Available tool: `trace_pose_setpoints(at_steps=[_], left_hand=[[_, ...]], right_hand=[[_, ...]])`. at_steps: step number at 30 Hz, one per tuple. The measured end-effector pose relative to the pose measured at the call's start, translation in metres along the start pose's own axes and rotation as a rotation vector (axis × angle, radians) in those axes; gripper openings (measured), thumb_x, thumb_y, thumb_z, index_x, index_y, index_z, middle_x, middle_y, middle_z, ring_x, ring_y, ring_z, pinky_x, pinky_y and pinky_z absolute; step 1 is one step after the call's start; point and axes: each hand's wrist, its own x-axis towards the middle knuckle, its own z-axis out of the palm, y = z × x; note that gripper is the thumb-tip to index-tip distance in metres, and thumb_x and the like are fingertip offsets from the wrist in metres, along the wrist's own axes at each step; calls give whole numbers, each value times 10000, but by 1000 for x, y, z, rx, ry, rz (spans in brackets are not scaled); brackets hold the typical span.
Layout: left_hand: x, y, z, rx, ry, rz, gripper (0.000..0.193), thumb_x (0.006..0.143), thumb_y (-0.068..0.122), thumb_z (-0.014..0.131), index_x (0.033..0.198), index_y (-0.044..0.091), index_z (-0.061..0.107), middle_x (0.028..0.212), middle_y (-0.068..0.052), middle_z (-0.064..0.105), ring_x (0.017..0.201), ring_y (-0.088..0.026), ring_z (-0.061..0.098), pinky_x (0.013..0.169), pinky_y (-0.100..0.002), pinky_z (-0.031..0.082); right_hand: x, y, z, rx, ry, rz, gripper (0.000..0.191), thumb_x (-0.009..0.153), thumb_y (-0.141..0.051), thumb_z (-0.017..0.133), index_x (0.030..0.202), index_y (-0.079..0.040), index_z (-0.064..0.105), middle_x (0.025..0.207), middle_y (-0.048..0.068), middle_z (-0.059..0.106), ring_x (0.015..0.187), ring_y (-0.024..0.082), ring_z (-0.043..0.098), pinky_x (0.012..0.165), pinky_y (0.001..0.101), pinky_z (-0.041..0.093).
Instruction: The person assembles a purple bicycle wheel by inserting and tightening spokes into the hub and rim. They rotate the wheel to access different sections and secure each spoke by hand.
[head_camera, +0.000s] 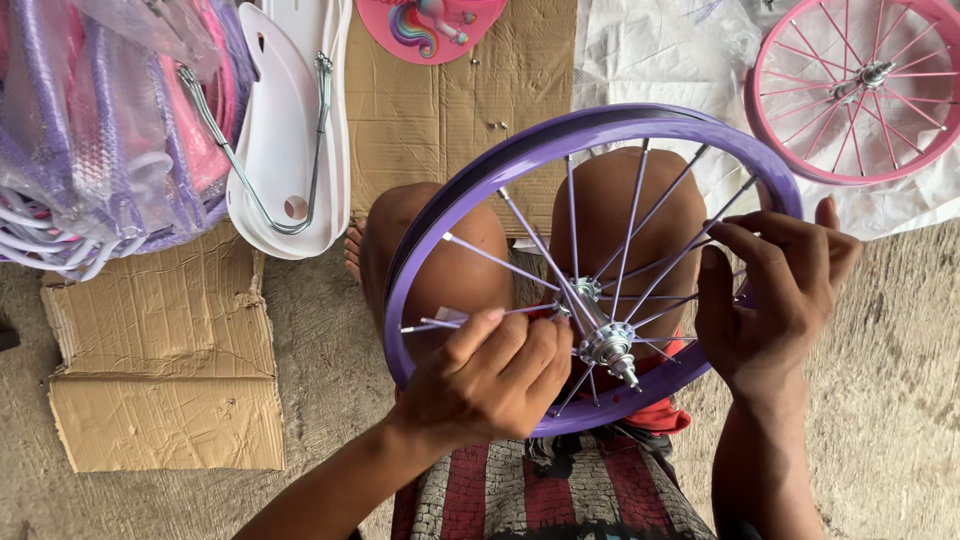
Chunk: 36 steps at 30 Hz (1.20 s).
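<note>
Purple wheel (590, 270) on lap, part-laced with spokes.
Left hand (490, 375) fingers pinch a loose spoke (440, 322); right hand (775, 290) grips the rim; gaps remain.

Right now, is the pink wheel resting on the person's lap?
No: the pink wheel lies apart on white sheeting, while the purple wheel rests over the knees between the left hand and right hand.

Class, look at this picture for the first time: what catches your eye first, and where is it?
The purple spoked wheel fills the centre, propped over the person's knees. The left hand pinches a loose spoke near the silver hub; the right hand grips spokes by the rim. A pink wheel lies top right.
</note>
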Motion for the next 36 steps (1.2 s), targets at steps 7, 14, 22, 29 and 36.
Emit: trace_pose_setpoints(at_steps=[7,14,22,29,36], left_hand=[[-10,17,-20,-601,-373,-270,317,1000,134,701,1225,-86,661,780,-109,681,677,-199,692,608,-353,513],[-5,18,-5,-531,-159,-382,341,999,32,636,1319,-74,587,979,-220,701,782,-265,729,642,-325,600],[13,12,13,-542,-192,-299,382,919,-37,627,1297,-86,654,994,-208,708,657,-221,704,543,-307,582],[5,12,17,-332,10,-222,173,1016,80,672,1143,-38,673,1000,-143,679,764,-194,701,640,-306,571],[4,4,26,-227,-5,-155,131,987,113,681,1060,7,706,925,-106,697,661,-130,650,528,-266,476]], right_hand=[[4,-1,4,62,20,-35,124,1054,-32,780,1156,-93,742,1109,66,687,1105,249,563,1225,451,343],[5,2,3,57,13,-61,124,1057,-25,763,1164,-82,735,1112,70,687,1077,235,577,1237,458,354],[3,2,4,61,36,-54,114,1064,-56,738,1174,-87,737,1126,73,679,1106,255,559,1206,445,367],[3,5,6,67,36,-72,137,1055,-80,701,1188,-80,733,1159,90,675,1101,270,536,1213,434,376],[4,6,8,79,54,-82,141,1051,-86,697,1185,-77,739,1153,92,672,1104,267,543,1222,438,367]])
